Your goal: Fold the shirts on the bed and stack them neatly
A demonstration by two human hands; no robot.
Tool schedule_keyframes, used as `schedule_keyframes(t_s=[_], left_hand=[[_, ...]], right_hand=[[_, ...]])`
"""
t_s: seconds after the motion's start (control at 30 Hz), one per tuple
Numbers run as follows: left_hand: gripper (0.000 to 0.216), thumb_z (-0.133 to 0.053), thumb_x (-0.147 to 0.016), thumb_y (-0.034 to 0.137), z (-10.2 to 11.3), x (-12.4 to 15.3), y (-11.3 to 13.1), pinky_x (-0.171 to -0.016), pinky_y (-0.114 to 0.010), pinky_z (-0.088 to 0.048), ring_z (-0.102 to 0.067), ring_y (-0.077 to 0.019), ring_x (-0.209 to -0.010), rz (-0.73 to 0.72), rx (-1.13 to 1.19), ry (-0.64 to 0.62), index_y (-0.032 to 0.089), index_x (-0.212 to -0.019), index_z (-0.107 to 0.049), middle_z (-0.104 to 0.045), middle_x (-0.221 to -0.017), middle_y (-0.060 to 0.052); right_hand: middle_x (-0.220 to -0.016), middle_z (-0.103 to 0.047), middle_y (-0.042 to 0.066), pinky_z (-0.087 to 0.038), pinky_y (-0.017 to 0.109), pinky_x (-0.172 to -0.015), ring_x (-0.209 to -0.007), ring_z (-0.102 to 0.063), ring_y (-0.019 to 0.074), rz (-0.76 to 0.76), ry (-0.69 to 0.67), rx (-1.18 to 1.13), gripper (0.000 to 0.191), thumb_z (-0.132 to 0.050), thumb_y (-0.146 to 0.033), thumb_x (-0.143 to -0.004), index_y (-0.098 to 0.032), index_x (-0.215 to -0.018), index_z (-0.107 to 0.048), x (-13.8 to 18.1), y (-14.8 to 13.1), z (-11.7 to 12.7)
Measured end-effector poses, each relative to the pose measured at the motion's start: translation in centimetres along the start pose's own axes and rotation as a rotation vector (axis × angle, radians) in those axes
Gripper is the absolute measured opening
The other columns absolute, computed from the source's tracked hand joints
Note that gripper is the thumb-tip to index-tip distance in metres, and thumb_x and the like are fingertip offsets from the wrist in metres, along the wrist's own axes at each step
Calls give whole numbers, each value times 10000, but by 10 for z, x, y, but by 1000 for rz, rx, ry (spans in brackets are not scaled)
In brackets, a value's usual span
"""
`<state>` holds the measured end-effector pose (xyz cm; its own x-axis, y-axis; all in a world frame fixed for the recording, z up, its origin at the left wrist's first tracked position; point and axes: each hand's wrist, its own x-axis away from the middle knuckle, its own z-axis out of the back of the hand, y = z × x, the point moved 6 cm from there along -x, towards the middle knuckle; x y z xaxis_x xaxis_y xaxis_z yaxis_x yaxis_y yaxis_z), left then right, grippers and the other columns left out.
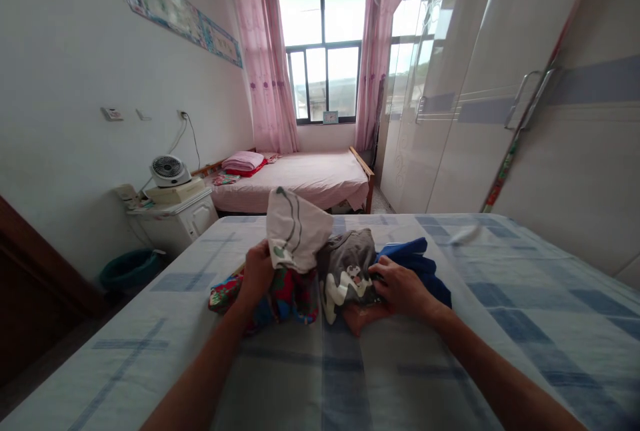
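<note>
My left hand (260, 268) is closed on a white cloth garment (297, 228) with dark green lines and leaf-like marks, held up above the pile. Below it lies a red, blue and green patterned cloth (295, 294), partly hidden by my hand and forearm. My right hand (400, 284) has its fingers curled on the right side of a grey garment (353, 254) with a white cartoon print. An orange-brown cloth (363, 316) pokes out under the grey one. Just behind my right hand is a bright blue garment (417, 261).
The clothes rest on a bed with a blue-and-white checked sheet (200, 344). Beyond stands a second bed with a pink sheet (310, 174). A white cabinet (175, 218) carrying a small fan (170, 170) is at left, near a green bin (131, 268). Glossy wardrobes (450, 151) line the right.
</note>
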<state>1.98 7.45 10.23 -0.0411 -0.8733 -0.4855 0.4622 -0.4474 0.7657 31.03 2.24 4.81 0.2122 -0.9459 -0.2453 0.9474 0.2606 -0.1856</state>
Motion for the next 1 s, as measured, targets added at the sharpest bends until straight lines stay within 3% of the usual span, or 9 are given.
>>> schedule_keyframes(t_s=[0.13, 0.23, 0.4, 0.5, 0.63, 0.77, 0.83, 0.93, 1.0], left_hand=[[297, -447, -731, 212, -32, 29, -8, -870, -369, -473, -622, -247, -932, -87, -213, -146, 153, -916, -672, -712, -915, -86], [285, -463, -721, 137, -51, 40, -9, -888, -363, -457, -619, -261, -957, -112, -323, -191, 164, -906, -678, -695, -993, -125], [303, -458, -774, 117, -77, 43, 3, -843, -363, -477, -621, -267, -983, -189, -497, -269, 162, -1001, -654, -675, -1049, -127], [305, -452, -806, 136, -82, 40, 12, -838, -355, -476, -614, -255, -997, -260, -533, -274, 160, -1051, -633, -661, -1076, -124], [229, -457, -823, 162, -59, 10, 44, -768, -303, -474, -625, -222, -917, -336, -543, -179, 163, -970, -632, -663, -1002, -105], [199, -409, -859, 214, -2, -38, 95, -688, -259, -447, -593, -161, -739, -366, -478, 209, 161, -813, -595, -614, -840, -58], [167, -433, -836, 206, 16, -52, 110, -672, -250, -435, -583, -163, -747, -418, -513, 288, 161, -849, -593, -606, -854, -57], [153, -490, -780, 198, 21, -61, 105, -628, -261, -413, -587, -186, -729, -415, -732, 101, 162, -870, -608, -615, -881, -68], [150, -468, -789, 207, 33, -59, 97, -632, -272, -410, -580, -188, -706, -370, -794, 144, 157, -808, -607, -609, -829, -66]], right_hand=[[-1018, -577, 122, -383, 370, -829, -974, -549, 261, -100, -61, 175, 200, -496, -286, -815, -162, -886, -638, 1, -4, -15], [-989, -576, 115, -394, 339, -809, -926, -557, 226, -98, -33, 101, 219, -453, -295, -854, -160, -882, -623, -2, -8, -15], [-896, -570, 57, -418, 271, -759, -854, -536, 169, 209, -77, -214, 186, -425, -247, -859, -179, -808, -591, -1, -27, -9], [-930, -564, 78, -424, 278, -756, -847, -538, 177, 217, -71, -203, 114, -488, -188, -782, -159, -840, -582, 3, -25, -12], [-838, -601, 72, -424, 303, -753, -785, -564, 179, 68, 100, -262, 159, -419, -154, -798, -162, -800, -577, -14, -16, 11], [-809, -638, 30, -427, 306, -736, -764, -579, 180, -72, 548, -482, 156, -475, -297, -816, -193, -845, -588, -43, -8, 87], [-806, -640, 23, -427, 298, -705, -734, -577, 173, -101, 707, -518, 201, -471, -347, -826, -196, -882, -590, -50, -5, 114], [-814, -640, 35, -416, 301, -712, -746, -577, 179, -22, 649, -380, 171, -475, -314, -818, -195, -840, -595, -60, -9, 121], [-797, -640, 41, -411, 306, -721, -744, -578, 184, -19, 596, -296, 149, -479, -291, -811, -197, -804, -594, -61, -6, 113]])
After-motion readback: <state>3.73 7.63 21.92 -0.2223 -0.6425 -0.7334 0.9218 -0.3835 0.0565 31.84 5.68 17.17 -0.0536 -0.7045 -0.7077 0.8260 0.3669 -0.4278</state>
